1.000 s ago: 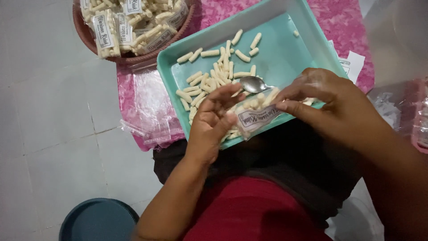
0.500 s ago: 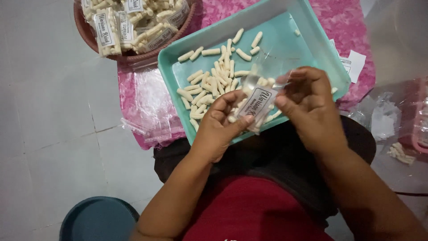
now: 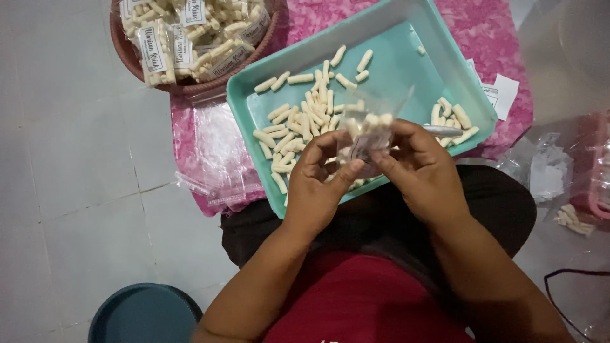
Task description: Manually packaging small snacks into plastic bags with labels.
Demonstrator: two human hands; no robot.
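In the head view, your left hand (image 3: 318,174) and right hand (image 3: 416,168) meet at the centre of the frame, both with a clenched grip on a small clear plastic bag with a white label (image 3: 365,136), which is filled with pale, short stick-shaped snacks. Your left thumb and fingers pinch the bag's lower left side; your right fingers pinch its right side. The bag stands roughly upright, its open top flaring upward over the turquoise rectangular plastic tray (image 3: 406,70).

The tray lies across your lap, tilted in the frame, stretching from the centre to the upper right. Loose pale snack sticks (image 3: 298,121) are scattered over its left half, and a smaller heap (image 3: 452,117) sits at its right edge, just beside your right hand. The handle of a metal spoon (image 3: 445,130) pokes out beside that heap, touching the tray.

At the upper left, a round brown basket (image 3: 184,82) holds filled, labelled bags of the same snacks (image 3: 190,32). Below it, a stack of empty clear plastic bags (image 3: 216,152) lies on a pink patterned cloth (image 3: 483,28). A dark blue round bowl (image 3: 143,314) sits on the tiled floor (image 3: 70,165) at the lower left.
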